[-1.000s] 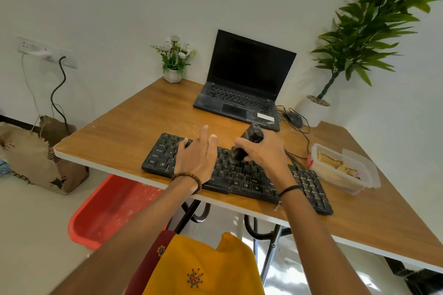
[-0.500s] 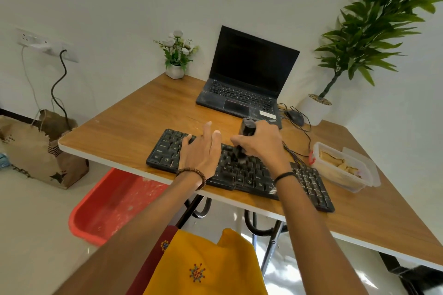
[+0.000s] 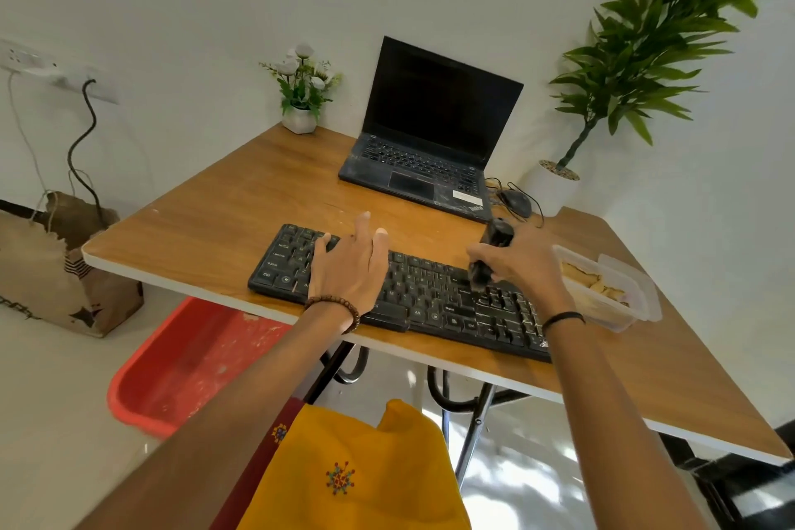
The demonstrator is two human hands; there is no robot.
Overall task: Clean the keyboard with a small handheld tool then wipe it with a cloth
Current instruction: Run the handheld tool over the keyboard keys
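Left hand (image 3: 348, 267) flat on left half of black keyboard (image 3: 430, 297), fingers straight. Right hand (image 3: 522, 267) grips small black tool (image 3: 490, 256), tip down on keys right of centre. Keyboard near front edge of wooden table (image 3: 241, 202); laptop (image 3: 430, 133) behind, plastic container (image 3: 619, 297) right.

Wooden table (image 3: 241, 202): keyboard (image 3: 423, 290), laptop (image 3: 430, 138), container (image 3: 604, 293)

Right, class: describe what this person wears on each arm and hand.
Left hand: a brown beaded bracelet at the wrist. Right hand: a thin black band at the wrist. No sleeves or gloves show.
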